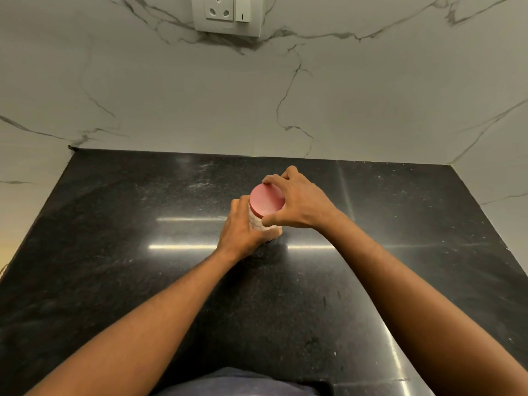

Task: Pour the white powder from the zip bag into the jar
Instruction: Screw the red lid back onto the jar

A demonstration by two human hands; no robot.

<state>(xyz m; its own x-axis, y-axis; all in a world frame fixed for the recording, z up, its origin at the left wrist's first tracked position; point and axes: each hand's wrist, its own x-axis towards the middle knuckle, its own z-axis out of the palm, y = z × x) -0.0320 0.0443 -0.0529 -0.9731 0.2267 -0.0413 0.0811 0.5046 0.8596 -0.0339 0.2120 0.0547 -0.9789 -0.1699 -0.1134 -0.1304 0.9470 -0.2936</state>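
Note:
A jar (255, 221) with a dimpled pale body stands upright near the middle of the black counter (143, 281). A round red lid (267, 200) sits on its top. My left hand (243, 230) wraps around the jar's body from the left. My right hand (297, 201) grips the lid's rim from the right, fingers curled over the far edge and thumb on the near edge. No zip bag is in view. The jar's contents are hidden by my hands.
The counter ends at a marble wall (200, 95) at the back and at both sides. A wall socket with a switch (227, 12) sits high on the back wall. Faint white dust (203, 181) marks the counter behind the jar.

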